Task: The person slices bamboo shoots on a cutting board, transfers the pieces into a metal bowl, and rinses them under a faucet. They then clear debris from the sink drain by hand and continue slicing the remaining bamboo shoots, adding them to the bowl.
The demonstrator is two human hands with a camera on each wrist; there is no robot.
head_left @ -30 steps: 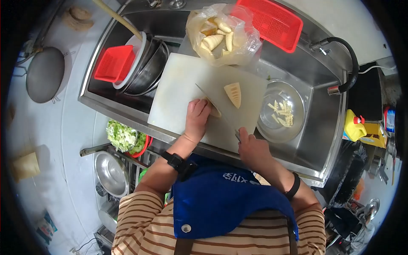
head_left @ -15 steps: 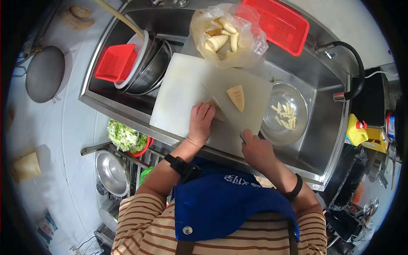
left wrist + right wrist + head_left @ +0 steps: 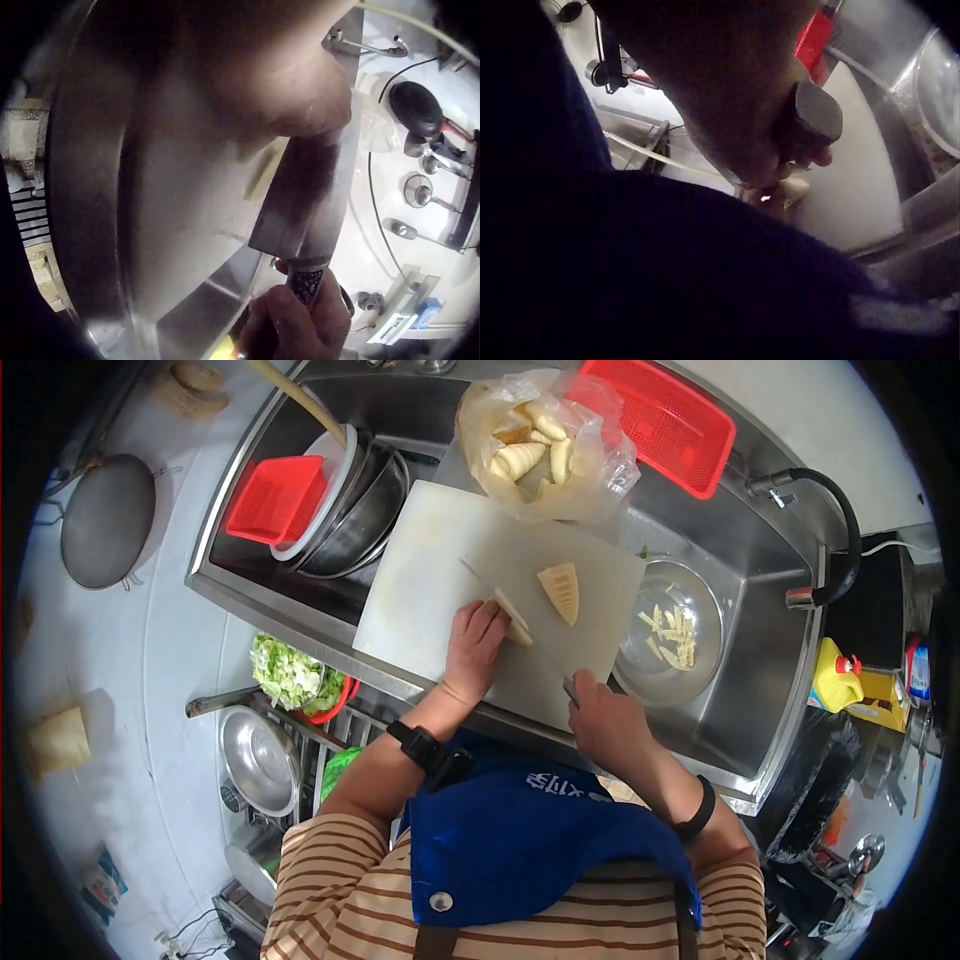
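On the white cutting board [image 3: 400,580], the left hand [image 3: 474,650] holds down a pale bamboo shoot piece [image 3: 516,622] with bent fingers. The right hand [image 3: 606,712] grips a knife by its handle [image 3: 306,282]; the broad blade [image 3: 296,202] lies beside that piece and the left hand in the left wrist view. A second shoot half [image 3: 561,593], ridged side up, rests to the right on the board. Pale cut strips [image 3: 675,638] lie in a metal bowl [image 3: 705,595] in the sink. The right wrist view shows the handle end [image 3: 819,112] in the right hand.
Behind the board stands a plastic bag [image 3: 590,490] of peeled shoots, near a red basket [image 3: 670,420]. Stacked bowls [image 3: 370,510] and another red basket [image 3: 275,498] fill the left basin. A black faucet [image 3: 850,540] arches at the right.
The knife has shifted slightly beside the shoot piece, whose pale cut face now shows more plainly. The left hand keeps its hold. The whole head view has drifted slightly.
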